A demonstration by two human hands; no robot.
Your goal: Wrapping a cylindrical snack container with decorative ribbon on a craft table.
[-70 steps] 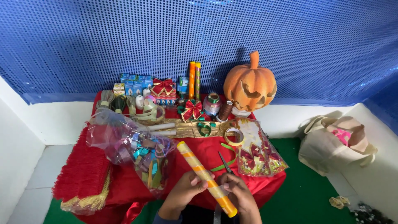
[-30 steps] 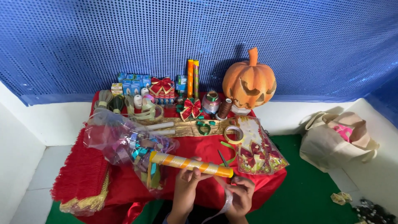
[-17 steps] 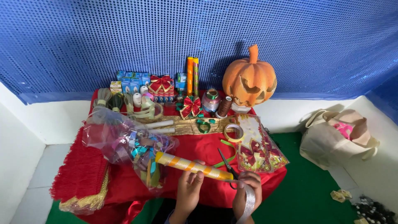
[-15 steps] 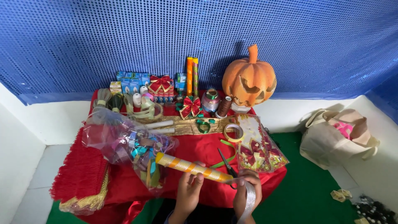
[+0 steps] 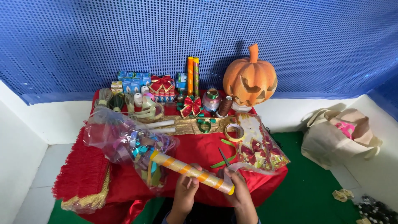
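The tube [image 5: 191, 172] lies over the red cloth [image 5: 199, 151], long axis running from upper left down to lower right. Left hand [image 5: 185, 191] is wrapped around its middle, right hand [image 5: 237, 190] grips the near end (closer one), pinching a ribbon [image 5: 244, 166].

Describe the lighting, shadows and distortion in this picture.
Head view: even, soft light, sharp focus; the pumpkin casts a faint shadow on the blue backdrop; wide-angle lens bows the white ledge at the edges; both hands show no motion blur.
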